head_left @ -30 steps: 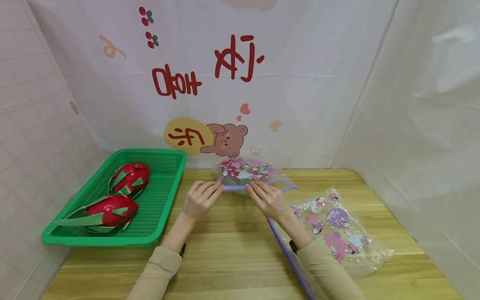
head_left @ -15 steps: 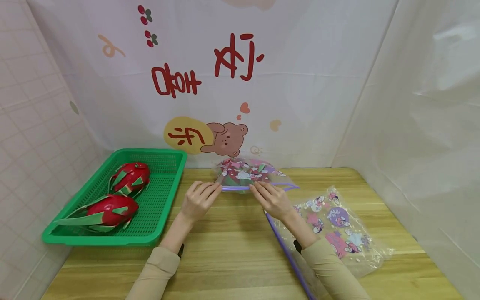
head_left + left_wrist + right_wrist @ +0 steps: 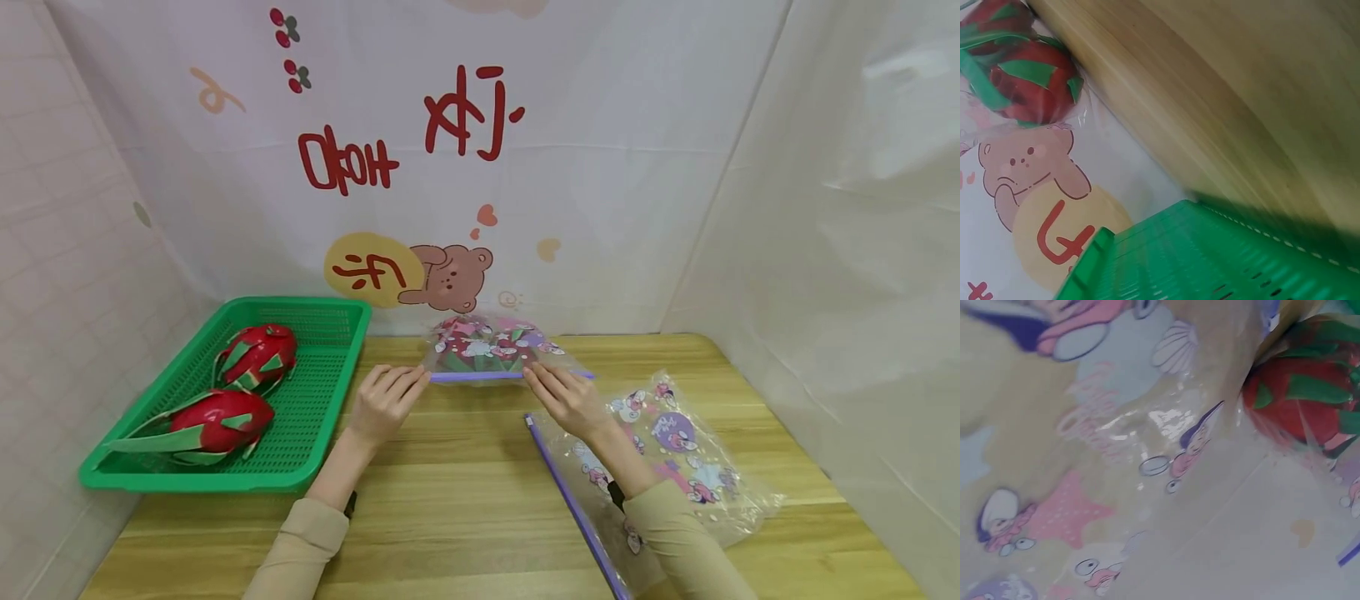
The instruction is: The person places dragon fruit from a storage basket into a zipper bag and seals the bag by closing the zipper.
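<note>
A clear zip bag [image 3: 491, 343] printed with pink cartoon figures stands near the back wall, with red-and-green dragon fruit [image 3: 1038, 81] inside. Its purple zip edge [image 3: 480, 377] faces me, running straight from side to side. My left hand [image 3: 382, 403] pinches the left end of that edge between thumb and fingers. Further right, my right hand [image 3: 567, 402] pinches the same edge, a little short of its right corner. Neither hand shows in the wrist views, where the fruit [image 3: 1304, 394] appears through the plastic.
On the left stands a green basket [image 3: 202, 482] with two dragon fruits, one in front [image 3: 225, 419] and one behind [image 3: 262, 357]. A second printed zip bag [image 3: 678, 475] lies flat on the wooden table [image 3: 450, 517] under my right forearm. A white printed cloth [image 3: 615, 167] hangs behind.
My right hand has slid rightward along the zip edge. My left hand has shifted slightly left. The zip edge, looped apart at its right end before, now lies in one straight line.
</note>
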Demonstrator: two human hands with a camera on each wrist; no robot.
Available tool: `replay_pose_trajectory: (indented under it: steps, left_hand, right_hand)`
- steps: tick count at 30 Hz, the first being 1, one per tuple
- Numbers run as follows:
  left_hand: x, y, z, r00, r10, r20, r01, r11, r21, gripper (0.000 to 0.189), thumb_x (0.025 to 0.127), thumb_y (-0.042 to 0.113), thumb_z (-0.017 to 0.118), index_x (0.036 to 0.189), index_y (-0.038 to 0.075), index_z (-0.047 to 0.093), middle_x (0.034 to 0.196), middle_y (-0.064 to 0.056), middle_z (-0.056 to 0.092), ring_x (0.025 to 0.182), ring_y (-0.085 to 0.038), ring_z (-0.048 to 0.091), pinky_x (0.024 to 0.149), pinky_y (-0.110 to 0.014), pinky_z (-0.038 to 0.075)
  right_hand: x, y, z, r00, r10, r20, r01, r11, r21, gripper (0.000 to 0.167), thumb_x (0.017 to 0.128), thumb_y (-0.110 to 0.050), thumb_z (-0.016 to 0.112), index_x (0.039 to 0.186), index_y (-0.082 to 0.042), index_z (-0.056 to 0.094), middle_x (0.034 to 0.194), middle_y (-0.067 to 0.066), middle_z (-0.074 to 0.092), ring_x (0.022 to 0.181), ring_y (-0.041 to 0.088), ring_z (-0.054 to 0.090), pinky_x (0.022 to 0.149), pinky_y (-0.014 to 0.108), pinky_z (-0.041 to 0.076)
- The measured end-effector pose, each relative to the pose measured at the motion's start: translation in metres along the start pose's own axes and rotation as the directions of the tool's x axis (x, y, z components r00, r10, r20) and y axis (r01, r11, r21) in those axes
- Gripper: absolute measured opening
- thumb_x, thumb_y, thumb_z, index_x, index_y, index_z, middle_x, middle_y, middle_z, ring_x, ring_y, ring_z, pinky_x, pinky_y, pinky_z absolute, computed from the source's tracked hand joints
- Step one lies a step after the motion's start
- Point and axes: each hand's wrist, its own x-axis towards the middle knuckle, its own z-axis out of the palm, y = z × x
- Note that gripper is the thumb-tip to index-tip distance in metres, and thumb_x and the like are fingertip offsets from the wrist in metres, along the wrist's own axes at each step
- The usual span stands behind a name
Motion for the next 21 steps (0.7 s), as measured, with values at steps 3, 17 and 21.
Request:
replay_pose_trajectory:
  steps: [3,17,21]
  left_hand:
    - [-0.001,-0.002,-0.001,1.000,0.016,0.011,-0.016,1.000,0.012,0.023,0.094,0.007,0.055,0.083,0.006,0.076,0.080,-0.006,0.075,0.068,-0.020,0.067,0.062,-0.034,0.052]
    - [-0.008,-0.003,-0.002,1.000,-0.003,0.005,0.003,1.000,-0.019,0.019,0.091,0.007,0.058,0.084,0.005,0.076,0.080,-0.007,0.074,0.068,-0.022,0.067,0.059,-0.035,0.052]
    - [-0.010,-0.004,-0.005,1.000,-0.002,0.016,0.002,1.000,-0.001,0.019,0.091,0.008,0.059,0.083,0.006,0.076,0.079,-0.007,0.074,0.067,-0.021,0.067,0.059,-0.035,0.051]
  right_hand:
    - [-0.006,0.005,-0.004,1.000,-0.005,0.014,0.005,1.000,0.003,0.020,0.094,0.001,0.050,0.099,0.001,0.069,0.089,0.013,0.072,0.073,0.023,0.069,0.063,0.026,0.058]
    - [-0.033,0.024,-0.027,0.999,0.029,0.043,-0.026,0.997,-0.071,0.023,0.095,0.003,0.047,0.097,0.001,0.070,0.087,0.013,0.072,0.072,0.025,0.069,0.059,0.027,0.057]
    - [-0.044,0.030,-0.037,0.992,0.041,0.120,-0.028,0.994,-0.105,0.026,0.097,0.003,0.043,0.099,0.000,0.069,0.088,0.013,0.072,0.072,0.024,0.069,0.060,0.026,0.057]
